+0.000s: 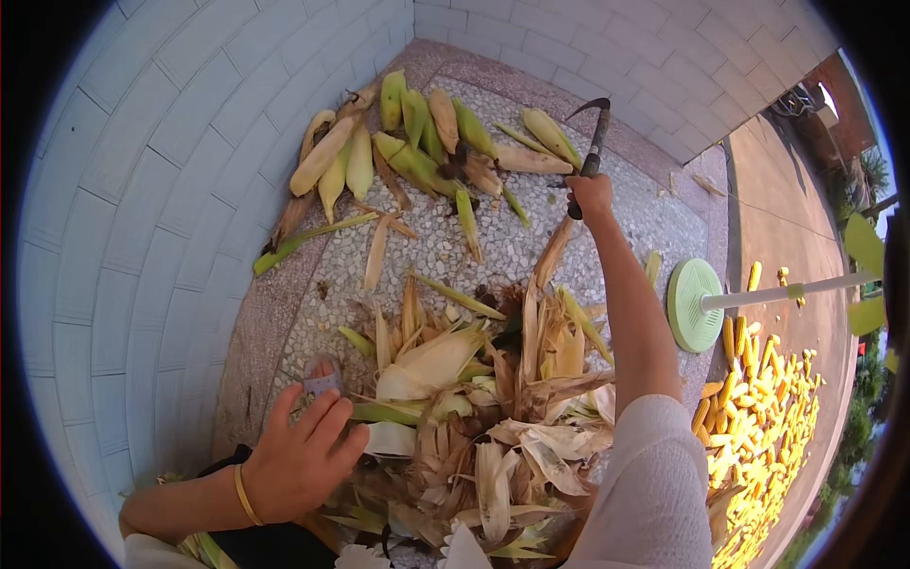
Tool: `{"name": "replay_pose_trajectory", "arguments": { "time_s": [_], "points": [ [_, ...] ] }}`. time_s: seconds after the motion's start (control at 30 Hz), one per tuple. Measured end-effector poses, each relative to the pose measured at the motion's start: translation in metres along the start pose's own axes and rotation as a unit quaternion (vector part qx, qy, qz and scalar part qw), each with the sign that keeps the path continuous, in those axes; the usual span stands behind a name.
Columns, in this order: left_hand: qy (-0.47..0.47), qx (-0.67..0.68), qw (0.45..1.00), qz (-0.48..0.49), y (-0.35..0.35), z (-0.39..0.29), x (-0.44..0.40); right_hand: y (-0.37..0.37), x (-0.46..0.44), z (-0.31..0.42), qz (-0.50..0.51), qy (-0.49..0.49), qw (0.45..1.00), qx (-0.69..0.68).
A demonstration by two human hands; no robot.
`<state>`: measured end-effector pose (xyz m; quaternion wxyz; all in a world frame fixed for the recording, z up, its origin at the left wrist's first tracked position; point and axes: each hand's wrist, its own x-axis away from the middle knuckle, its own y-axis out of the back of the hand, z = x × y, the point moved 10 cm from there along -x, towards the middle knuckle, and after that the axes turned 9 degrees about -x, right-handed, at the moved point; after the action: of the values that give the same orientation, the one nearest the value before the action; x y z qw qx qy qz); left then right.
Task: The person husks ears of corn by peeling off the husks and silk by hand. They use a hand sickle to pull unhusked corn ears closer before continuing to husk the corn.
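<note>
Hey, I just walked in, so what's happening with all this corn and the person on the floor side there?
A person's right hand grips a sickle by its handle, reaching out beside a pile of corn ears in their husks. The left hand is near the loose husks, fingers spread, with nothing visible in it. Off to the right, many bare yellow cobs lie in the sun.

Dark sickle (597, 144), blade at far end, tip left; unshucked green, tan corn ears (406, 163) heaped leftward.
</note>
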<state>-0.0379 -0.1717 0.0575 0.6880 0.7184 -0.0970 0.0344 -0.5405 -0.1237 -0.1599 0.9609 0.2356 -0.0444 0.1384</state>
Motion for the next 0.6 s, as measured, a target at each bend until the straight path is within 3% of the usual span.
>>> {"name": "replay_pose_trajectory", "arguments": {
  "time_s": [0.13, 0.27, 0.33, 0.47, 0.5, 0.57, 0.6],
  "points": [
    [0.031, 0.02, 0.999, -0.004, -0.019, 0.019, -0.026, -0.044, -0.058, -0.018, 0.032, -0.042, 0.995, -0.083],
    [0.066, 0.003, 0.998, 0.016, -0.034, 0.037, -0.026, -0.095, -0.036, -0.074, 0.061, -0.106, 0.977, -0.172],
    [0.053, 0.003, 0.999, 0.005, -0.03, 0.037, -0.027, -0.089, 0.022, -0.094, 0.085, -0.078, 0.991, -0.064],
    [0.043, 0.008, 0.999, -0.016, -0.025, 0.025, -0.018, -0.045, 0.126, -0.144, 0.083, 0.1, 0.987, 0.096],
    [0.036, 0.014, 0.999, -0.022, -0.022, 0.02, -0.015, -0.022, 0.165, -0.13, 0.119, 0.069, 0.986, 0.094],
    [0.029, 0.022, 0.999, -0.028, -0.012, 0.013, -0.007, 0.025, 0.233, -0.101, 0.176, 0.158, 0.94, 0.246],
    [0.031, 0.03, 0.998, -0.041, -0.006, 0.013, -0.003, 0.053, 0.265, -0.093, 0.227, 0.076, 0.942, 0.235]
  ]
}}
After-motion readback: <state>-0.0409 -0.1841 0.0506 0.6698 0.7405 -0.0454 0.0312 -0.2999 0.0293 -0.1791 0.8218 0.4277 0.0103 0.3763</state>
